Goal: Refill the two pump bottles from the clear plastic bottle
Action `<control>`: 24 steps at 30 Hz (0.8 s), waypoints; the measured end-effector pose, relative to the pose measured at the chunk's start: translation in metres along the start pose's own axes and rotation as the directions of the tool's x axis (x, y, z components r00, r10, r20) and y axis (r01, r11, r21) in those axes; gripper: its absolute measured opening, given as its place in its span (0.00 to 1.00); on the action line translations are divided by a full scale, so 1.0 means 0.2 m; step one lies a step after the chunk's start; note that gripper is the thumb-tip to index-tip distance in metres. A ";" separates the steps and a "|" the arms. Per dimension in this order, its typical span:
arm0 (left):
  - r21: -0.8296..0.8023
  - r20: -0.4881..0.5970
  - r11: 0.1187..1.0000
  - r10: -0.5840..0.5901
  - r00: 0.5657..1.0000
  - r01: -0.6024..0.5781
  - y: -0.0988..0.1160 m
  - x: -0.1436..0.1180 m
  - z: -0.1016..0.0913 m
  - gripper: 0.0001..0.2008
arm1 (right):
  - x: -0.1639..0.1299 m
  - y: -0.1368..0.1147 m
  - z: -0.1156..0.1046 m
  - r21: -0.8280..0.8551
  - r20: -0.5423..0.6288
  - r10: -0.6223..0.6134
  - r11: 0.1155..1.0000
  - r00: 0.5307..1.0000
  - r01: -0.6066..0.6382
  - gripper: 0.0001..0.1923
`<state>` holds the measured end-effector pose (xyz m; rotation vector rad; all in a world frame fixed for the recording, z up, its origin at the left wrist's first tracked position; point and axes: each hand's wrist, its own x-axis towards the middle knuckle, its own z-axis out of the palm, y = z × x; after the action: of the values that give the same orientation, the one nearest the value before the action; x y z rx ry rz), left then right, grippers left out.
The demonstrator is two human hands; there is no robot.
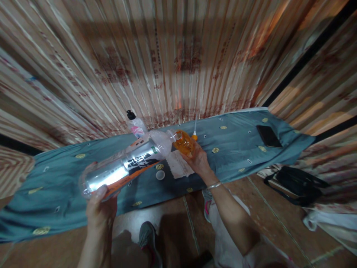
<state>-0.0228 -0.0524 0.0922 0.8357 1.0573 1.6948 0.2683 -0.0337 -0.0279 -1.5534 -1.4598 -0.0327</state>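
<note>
Your left hand (pixel 100 210) holds the base end of a large clear plastic bottle (pixel 126 165) with a silver and orange label, fingers wrapped round the bottom, grip closed on it. The bottle lies tipped nearly flat, neck pointing right and slightly up toward a small orange bottle (pixel 184 142). Your right hand (pixel 198 159) holds that small orange bottle from below, grip closed round it, its mouth turned left to meet the big bottle's neck. The two mouths look touching or just about; blur makes it hard to tell. A bangle (pixel 214 185) sits on your right wrist.

Both bottles hang above a bench covered in a teal cloth (pixel 237 149) with small yellow and white motifs. Under the bottles on the cloth lies a white tissue or wrapper (pixel 178 165), and just left of it a small white cap (pixel 160 175). Behind the big bottle stands a small clear bottle with a black cap (pixel 134 124) and pink label, near the back edge. Beside the orange bottle an orange nozzle tip (pixel 194 136) sticks up. A black phone (pixel 268 136) lies flat on the cloth well off to the right.

On the floor right of the bench sits a black bag (pixel 299 184). Your shoes (pixel 147 236) show below on the tiled floor. A striped curtain (pixel 173 56) fills the background.
</note>
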 end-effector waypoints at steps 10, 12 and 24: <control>0.016 0.002 1.000 -0.013 1.000 0.013 0.00 -0.01 -0.02 0.34 | 0.00 -0.01 0.00 0.021 0.003 0.011 1.000 1.000 -0.011 0.34; 0.016 0.003 1.000 -0.001 1.000 0.001 0.00 -0.01 -0.01 0.33 | 0.00 0.00 0.00 0.014 -0.002 0.012 1.000 1.000 -0.012 0.35; 0.029 0.030 0.999 0.024 0.999 -0.025 0.01 0.00 0.00 0.33 | 0.00 -0.01 -0.01 0.014 0.032 0.019 1.000 0.999 -0.020 0.35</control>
<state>-0.0239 -0.0536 0.0937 0.8936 1.0580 1.6855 0.2684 -0.0354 -0.0245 -1.5633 -1.4670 0.0142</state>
